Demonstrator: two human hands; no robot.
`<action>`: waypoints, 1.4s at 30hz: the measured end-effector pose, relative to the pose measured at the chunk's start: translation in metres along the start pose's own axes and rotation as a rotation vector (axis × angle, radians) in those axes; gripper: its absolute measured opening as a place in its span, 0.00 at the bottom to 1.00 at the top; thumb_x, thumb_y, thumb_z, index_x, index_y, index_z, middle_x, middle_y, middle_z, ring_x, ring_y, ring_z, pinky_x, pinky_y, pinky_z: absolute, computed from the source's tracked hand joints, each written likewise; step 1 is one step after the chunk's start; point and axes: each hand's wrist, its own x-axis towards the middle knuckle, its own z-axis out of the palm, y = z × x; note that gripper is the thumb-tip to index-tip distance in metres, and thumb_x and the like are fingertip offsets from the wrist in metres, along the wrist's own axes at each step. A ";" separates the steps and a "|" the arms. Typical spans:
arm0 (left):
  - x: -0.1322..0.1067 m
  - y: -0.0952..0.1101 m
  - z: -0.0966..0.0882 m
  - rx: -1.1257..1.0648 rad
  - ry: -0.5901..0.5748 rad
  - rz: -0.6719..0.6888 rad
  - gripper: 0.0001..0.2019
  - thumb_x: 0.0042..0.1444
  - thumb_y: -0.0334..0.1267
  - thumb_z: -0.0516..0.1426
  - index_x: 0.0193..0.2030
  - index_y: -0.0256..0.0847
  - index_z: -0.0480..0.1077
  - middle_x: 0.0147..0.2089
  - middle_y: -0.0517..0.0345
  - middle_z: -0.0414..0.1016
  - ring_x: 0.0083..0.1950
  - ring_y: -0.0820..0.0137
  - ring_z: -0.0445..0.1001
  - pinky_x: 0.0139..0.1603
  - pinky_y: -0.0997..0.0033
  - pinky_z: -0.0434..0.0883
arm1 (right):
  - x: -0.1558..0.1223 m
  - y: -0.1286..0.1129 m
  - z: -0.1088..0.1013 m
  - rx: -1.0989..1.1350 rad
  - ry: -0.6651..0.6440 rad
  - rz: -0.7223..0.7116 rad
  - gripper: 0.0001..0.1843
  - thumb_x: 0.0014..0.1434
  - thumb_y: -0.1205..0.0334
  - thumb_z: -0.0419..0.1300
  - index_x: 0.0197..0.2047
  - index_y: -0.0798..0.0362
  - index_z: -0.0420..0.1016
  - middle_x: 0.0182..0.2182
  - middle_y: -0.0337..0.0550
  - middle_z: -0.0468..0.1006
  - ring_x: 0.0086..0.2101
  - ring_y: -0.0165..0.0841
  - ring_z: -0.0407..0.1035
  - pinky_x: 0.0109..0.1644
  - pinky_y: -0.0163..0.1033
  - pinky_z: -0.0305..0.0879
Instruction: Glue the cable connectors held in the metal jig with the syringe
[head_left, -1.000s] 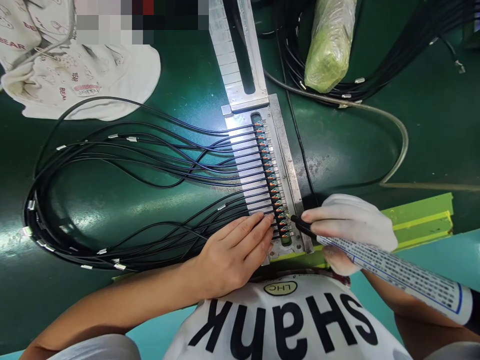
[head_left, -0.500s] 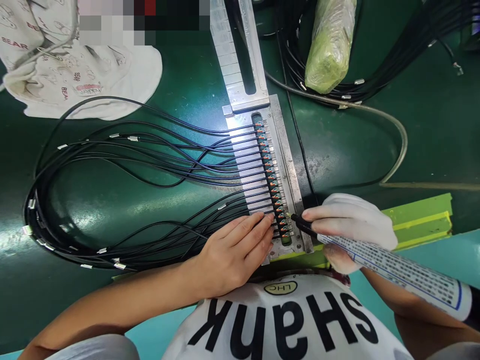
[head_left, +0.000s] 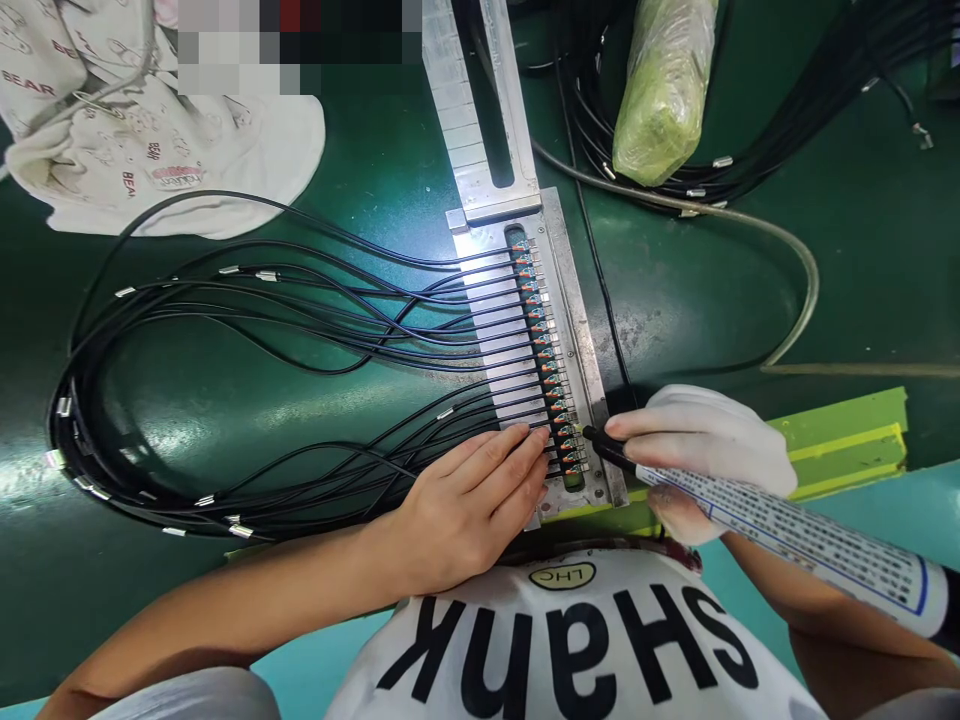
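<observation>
A metal fixture (head_left: 551, 300) holds a row of black cables (head_left: 427, 355) whose stripped ends show small connectors with orange and green wires (head_left: 557, 392) over a slot. My left hand (head_left: 472, 490) is bare and lies across the lower cables, fingers stretched out and fingertips at the slot's edge; its thumb is hidden. In a white finger-covering glove, my right hand (head_left: 697, 445) grips a thick pen-shaped tool with a black nozzle and a white printed label (head_left: 802, 535). The nozzle's tip is beside the connectors near the lower end of the row.
The fixture's hinged metal lid (head_left: 491, 110) stands folded away at the far side. Looped cables with silver tags lie left. A plastic-wrapped green bundle (head_left: 664, 100) rests on more cables (head_left: 795, 120) at right. A white printed cloth (head_left: 225, 160) lies far left; a clear hose (head_left: 806, 260) curves right.
The view has shifted very slightly. Both hands and the pen-shaped tool keep almost the same place at the lower connectors.
</observation>
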 end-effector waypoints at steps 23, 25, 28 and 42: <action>0.001 -0.002 0.002 -0.018 0.011 0.002 0.14 0.59 0.32 0.65 0.51 0.30 0.76 0.58 0.43 0.77 0.59 0.55 0.76 0.56 0.58 0.76 | 0.002 0.001 -0.001 0.022 -0.006 0.012 0.10 0.62 0.57 0.61 0.37 0.54 0.79 0.38 0.48 0.85 0.31 0.35 0.78 0.34 0.43 0.76; 0.001 -0.002 0.001 -0.015 0.015 -0.002 0.14 0.59 0.32 0.65 0.50 0.30 0.76 0.57 0.43 0.78 0.59 0.56 0.77 0.56 0.59 0.76 | 0.003 0.002 -0.001 0.023 -0.006 0.005 0.09 0.61 0.58 0.61 0.37 0.54 0.79 0.37 0.48 0.85 0.30 0.35 0.78 0.34 0.42 0.76; 0.002 -0.002 0.001 -0.015 0.018 -0.003 0.13 0.59 0.32 0.64 0.50 0.30 0.76 0.57 0.44 0.78 0.59 0.56 0.77 0.56 0.59 0.76 | 0.004 0.003 -0.001 0.012 0.002 0.005 0.09 0.61 0.59 0.60 0.36 0.53 0.79 0.37 0.47 0.85 0.30 0.35 0.78 0.33 0.42 0.76; 0.001 -0.002 0.000 -0.009 0.012 0.000 0.14 0.59 0.32 0.64 0.51 0.30 0.76 0.57 0.44 0.78 0.59 0.56 0.77 0.55 0.59 0.77 | 0.005 0.003 0.001 0.011 0.014 0.000 0.09 0.61 0.58 0.60 0.36 0.53 0.79 0.37 0.46 0.85 0.30 0.34 0.78 0.33 0.42 0.76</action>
